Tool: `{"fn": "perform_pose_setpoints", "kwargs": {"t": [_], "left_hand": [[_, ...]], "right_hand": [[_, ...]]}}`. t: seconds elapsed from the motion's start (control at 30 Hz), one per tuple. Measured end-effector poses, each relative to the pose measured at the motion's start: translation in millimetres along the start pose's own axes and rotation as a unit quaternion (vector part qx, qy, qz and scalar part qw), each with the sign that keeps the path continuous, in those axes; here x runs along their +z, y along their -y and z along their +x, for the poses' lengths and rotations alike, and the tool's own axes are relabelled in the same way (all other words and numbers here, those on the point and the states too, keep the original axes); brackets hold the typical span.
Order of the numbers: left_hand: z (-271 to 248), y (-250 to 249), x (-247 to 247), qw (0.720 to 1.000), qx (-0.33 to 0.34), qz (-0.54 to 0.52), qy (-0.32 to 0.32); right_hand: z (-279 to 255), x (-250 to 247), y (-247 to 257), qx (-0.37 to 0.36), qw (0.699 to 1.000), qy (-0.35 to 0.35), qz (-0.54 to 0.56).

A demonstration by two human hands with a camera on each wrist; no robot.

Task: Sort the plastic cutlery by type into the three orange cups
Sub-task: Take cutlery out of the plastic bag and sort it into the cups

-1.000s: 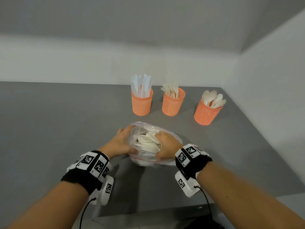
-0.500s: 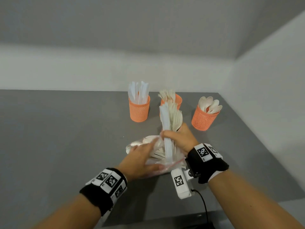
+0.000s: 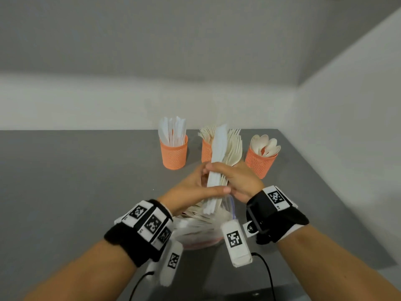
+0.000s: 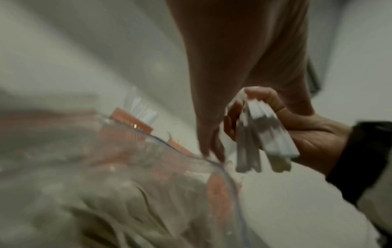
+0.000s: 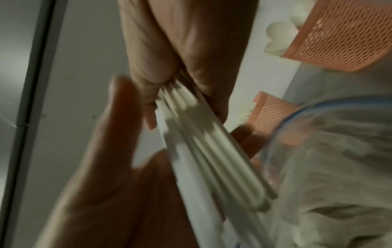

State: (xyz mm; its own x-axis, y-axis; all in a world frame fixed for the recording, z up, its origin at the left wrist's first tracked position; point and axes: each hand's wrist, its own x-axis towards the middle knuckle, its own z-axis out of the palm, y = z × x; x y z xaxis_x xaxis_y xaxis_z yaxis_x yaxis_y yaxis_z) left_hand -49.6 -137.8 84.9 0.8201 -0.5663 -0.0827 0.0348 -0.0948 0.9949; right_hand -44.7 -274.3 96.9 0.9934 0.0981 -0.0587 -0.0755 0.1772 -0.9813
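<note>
Three orange mesh cups stand at the back of the grey table: the knife cup [image 3: 173,156] on the left, the fork cup [image 3: 206,151] in the middle, partly hidden, and the spoon cup [image 3: 259,162] on the right. My right hand [image 3: 237,179] grips an upright bundle of mixed white cutlery [image 3: 221,153] above the clear zip bag [image 3: 201,230]. My left hand [image 3: 191,192] meets the bundle from the left with straight fingers, its thumb lying across the front. In the right wrist view the bundle [image 5: 201,151] runs between both hands. The bag [image 4: 127,184] holds more cutlery.
Bare grey table [image 3: 76,181] stretches to the left. White walls close the back and the right side [image 3: 347,127], close beside the spoon cup. The table's near edge lies just under my forearms.
My right hand pulled a bundle of cutlery out of the bag and raised it upright. My left hand left the bag and came up against the bundle. The view has moved closer.
</note>
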Motion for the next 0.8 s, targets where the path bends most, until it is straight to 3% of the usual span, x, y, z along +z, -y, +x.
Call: {"fn": "perform_pose_setpoints", "kwargs": {"t": [0.1,0.23,0.37,0.43,0.53,0.57,0.67,0.8], "left_hand": [[12,-4,7,0.991,-0.031,-0.128,0.014],[16,-3,14,0.987,-0.049,-0.148,0.037],[21,-6,18,0.978,-0.055,-0.199,0.004],[25,-6,19,0.978,-0.039,-0.2,-0.045],[25,-9,19,0.974,-0.007,-0.187,-0.129],[25,-9,18,0.975,0.007,-0.168,-0.146],[23,-14,14,0.981,0.039,-0.115,-0.154],[24,-16,-4,0.985,0.074,-0.109,-0.113]], "right_hand": [[4,3,3,0.019,0.998,0.035,-0.052],[5,-9,14,0.058,0.982,0.101,-0.149],[6,-20,19,0.073,0.966,0.134,-0.208],[6,-20,22,0.045,0.967,0.099,-0.231],[5,-17,24,-0.098,0.954,-0.106,-0.263],[4,-13,25,-0.14,0.942,-0.123,-0.278],[2,7,23,-0.153,0.921,-0.056,-0.354],[19,19,26,-0.123,0.901,-0.045,-0.413]]}}
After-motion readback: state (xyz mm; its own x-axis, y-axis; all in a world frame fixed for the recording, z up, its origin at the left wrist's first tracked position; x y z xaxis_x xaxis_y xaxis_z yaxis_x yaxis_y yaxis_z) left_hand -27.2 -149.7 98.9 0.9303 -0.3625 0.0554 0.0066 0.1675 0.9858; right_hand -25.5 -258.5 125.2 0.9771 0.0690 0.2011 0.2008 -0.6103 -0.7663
